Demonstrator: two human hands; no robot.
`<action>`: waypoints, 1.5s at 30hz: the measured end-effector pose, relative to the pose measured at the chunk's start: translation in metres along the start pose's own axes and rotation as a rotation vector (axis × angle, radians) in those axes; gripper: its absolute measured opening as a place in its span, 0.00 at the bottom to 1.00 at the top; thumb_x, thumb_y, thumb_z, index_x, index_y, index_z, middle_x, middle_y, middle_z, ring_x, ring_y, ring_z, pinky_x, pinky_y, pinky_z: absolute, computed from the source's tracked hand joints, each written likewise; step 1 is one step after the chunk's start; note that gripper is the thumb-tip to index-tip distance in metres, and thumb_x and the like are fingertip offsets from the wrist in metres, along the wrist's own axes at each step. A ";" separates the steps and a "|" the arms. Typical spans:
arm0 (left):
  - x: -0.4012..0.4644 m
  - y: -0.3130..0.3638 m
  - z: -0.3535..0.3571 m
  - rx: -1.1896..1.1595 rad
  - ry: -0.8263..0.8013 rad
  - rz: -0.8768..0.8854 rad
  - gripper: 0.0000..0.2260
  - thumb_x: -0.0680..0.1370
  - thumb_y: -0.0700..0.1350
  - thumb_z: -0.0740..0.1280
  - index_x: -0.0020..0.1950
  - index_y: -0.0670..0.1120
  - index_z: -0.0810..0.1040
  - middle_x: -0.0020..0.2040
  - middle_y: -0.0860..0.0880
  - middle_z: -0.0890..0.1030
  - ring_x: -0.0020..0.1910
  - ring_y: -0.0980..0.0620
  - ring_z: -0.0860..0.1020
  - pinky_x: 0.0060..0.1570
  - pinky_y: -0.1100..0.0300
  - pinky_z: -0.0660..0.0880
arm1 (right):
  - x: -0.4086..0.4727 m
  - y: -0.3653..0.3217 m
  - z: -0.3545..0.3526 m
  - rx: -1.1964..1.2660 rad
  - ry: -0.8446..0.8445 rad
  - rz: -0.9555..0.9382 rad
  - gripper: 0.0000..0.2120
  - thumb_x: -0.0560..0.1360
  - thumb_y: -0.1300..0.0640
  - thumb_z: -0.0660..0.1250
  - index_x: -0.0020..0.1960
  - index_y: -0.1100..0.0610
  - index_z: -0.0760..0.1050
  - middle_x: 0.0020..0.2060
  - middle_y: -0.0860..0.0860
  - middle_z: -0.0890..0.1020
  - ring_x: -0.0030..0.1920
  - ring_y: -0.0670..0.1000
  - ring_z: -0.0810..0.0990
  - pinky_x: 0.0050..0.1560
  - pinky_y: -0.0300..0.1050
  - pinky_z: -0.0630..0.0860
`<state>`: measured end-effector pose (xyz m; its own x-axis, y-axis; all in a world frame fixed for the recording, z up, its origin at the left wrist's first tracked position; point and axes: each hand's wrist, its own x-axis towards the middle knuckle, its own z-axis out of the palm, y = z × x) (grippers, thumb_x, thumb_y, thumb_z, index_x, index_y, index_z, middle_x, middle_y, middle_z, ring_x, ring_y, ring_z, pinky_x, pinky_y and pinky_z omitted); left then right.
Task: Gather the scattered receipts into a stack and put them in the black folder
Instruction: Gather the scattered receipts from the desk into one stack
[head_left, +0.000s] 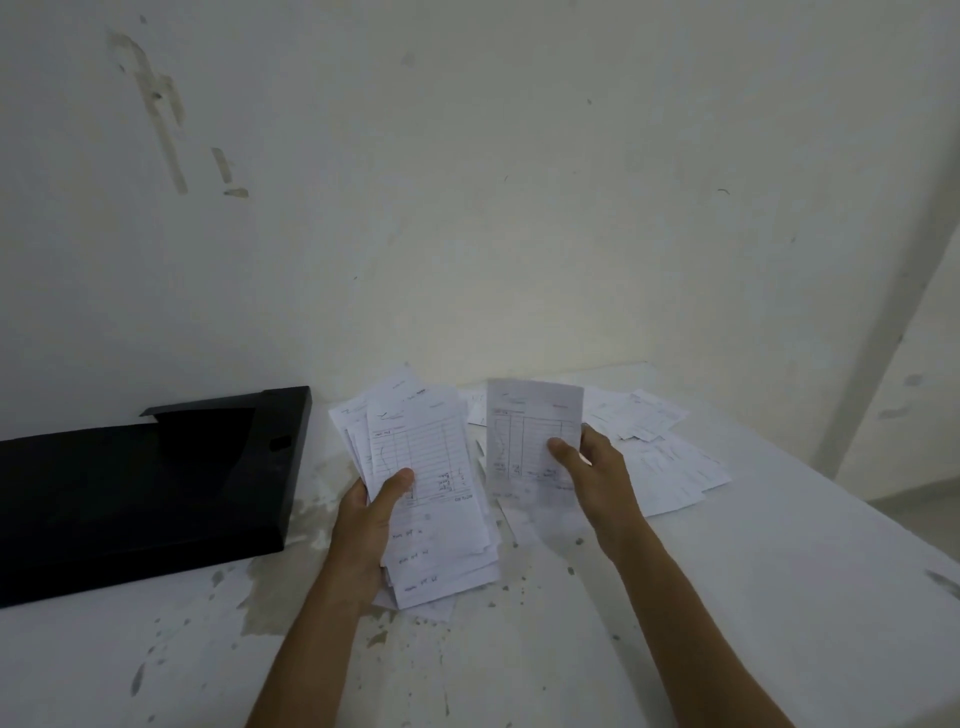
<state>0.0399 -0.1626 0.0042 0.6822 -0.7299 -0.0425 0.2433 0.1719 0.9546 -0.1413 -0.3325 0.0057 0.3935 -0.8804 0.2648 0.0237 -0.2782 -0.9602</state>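
My left hand (366, 525) grips a fanned stack of white receipts (431, 499), thumb on top, held above the table. My right hand (592, 467) pinches a single receipt (530, 436) upright just right of the stack, apart from it. Several more loose receipts (660, 457) lie scattered on the table behind and right of my right hand. The black folder (140, 488) lies open on the table to the left of my left hand.
The white table (727, 597) is stained and speckled, and its right edge runs diagonally at the far right. A marked white wall (467, 208) rises directly behind the folder and receipts.
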 end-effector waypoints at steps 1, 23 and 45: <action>0.000 0.000 0.000 0.001 -0.010 -0.002 0.12 0.78 0.46 0.70 0.62 0.51 0.80 0.55 0.48 0.85 0.53 0.47 0.83 0.50 0.53 0.80 | -0.002 -0.002 0.001 0.023 -0.003 0.002 0.10 0.81 0.56 0.66 0.61 0.54 0.79 0.54 0.47 0.84 0.53 0.43 0.82 0.45 0.35 0.77; -0.013 -0.020 0.039 0.087 -0.164 -0.076 0.16 0.77 0.45 0.72 0.64 0.50 0.78 0.56 0.49 0.86 0.54 0.47 0.84 0.57 0.46 0.80 | -0.043 -0.017 0.029 0.048 -0.352 0.038 0.15 0.84 0.49 0.58 0.70 0.44 0.67 0.64 0.41 0.78 0.62 0.40 0.78 0.58 0.36 0.78; 0.001 -0.030 0.024 0.310 -0.097 0.075 0.16 0.79 0.44 0.68 0.67 0.51 0.76 0.59 0.53 0.83 0.58 0.53 0.81 0.62 0.53 0.75 | 0.086 0.020 -0.132 -1.440 -0.511 0.159 0.49 0.61 0.19 0.62 0.77 0.39 0.61 0.75 0.52 0.66 0.73 0.58 0.64 0.74 0.57 0.56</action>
<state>0.0173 -0.1844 -0.0177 0.6178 -0.7850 0.0450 -0.0364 0.0285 0.9989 -0.2284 -0.4646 0.0211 0.5765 -0.7980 -0.1755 -0.8103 -0.5860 0.0030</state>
